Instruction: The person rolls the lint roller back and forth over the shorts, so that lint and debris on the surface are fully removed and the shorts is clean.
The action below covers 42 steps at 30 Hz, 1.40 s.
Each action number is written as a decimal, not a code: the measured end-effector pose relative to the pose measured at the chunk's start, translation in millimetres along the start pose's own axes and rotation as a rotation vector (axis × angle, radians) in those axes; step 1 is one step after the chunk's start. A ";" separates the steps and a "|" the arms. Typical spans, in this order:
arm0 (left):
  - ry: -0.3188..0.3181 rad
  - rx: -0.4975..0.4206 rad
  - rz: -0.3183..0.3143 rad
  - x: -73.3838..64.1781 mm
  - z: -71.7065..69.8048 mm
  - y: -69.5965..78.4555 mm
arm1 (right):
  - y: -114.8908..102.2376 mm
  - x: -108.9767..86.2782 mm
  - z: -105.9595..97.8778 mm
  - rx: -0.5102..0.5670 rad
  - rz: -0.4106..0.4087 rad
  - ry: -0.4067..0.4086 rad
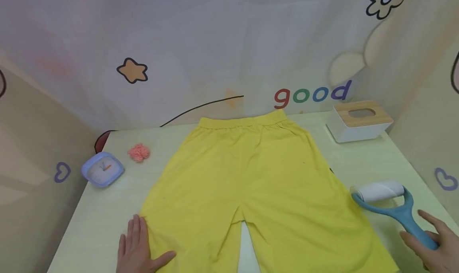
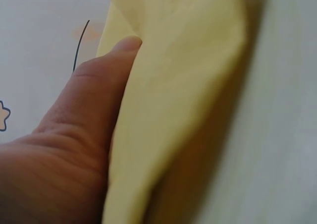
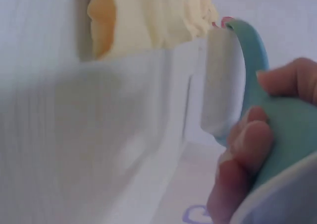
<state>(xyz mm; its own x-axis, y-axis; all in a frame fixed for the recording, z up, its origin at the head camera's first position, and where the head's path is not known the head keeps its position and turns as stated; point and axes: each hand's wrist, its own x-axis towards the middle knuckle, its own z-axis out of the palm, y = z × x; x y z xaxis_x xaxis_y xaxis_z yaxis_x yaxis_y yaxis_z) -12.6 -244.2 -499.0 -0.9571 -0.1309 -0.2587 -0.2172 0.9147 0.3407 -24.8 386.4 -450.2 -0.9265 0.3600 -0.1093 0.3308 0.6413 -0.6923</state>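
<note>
A pair of yellow shorts [image 1: 272, 173] lies spread out, waistband toward the back wall and legs toward me. My left hand [image 1: 134, 247] rests with fingers straight on the left edge of its left leg. In the left wrist view the thumb [image 2: 94, 90] lies along the yellow fabric [image 2: 168, 75]. At the right, my right hand [image 1: 442, 243] holds a lint roller [image 1: 403, 213] by its blue handle. The white roll [image 1: 381, 190] is beside the right edge of the shorts. Fingers [image 3: 252, 142] wrap the handle in the right wrist view.
A white tissue box [image 1: 358, 131] with a wooden lid stands at the back right of the pale green table [image 1: 89, 225]. On the left are a blue clock [image 1: 102, 173] and a pink crinkled hair tie [image 1: 139, 152]. Printed cloth walls [image 1: 201, 46] enclose the table.
</note>
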 end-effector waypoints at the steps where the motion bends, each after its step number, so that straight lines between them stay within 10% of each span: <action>1: -0.007 -0.003 -0.005 0.2 0.1 0.0 | -4.2 5.5 1.7 -0.038 0.028 -0.017; 8: -0.002 0.003 -0.020 0.0 1.9 -1.4 | -6.0 43.5 8.2 -0.240 -0.118 -0.050; 42: 0.007 0.014 -0.022 -1.3 0.9 1.0 | -12.4 95.7 19.9 -0.220 -0.299 -0.223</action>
<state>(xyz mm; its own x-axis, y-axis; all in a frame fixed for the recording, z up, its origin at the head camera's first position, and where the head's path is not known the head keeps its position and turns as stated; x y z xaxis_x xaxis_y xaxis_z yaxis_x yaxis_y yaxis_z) -11.4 -242.7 -499.1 -0.9534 -0.1535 -0.2598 -0.2355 0.9169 0.3222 -121.2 399.4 -466.3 -0.9955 -0.0030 -0.0952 0.0502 0.8328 -0.5513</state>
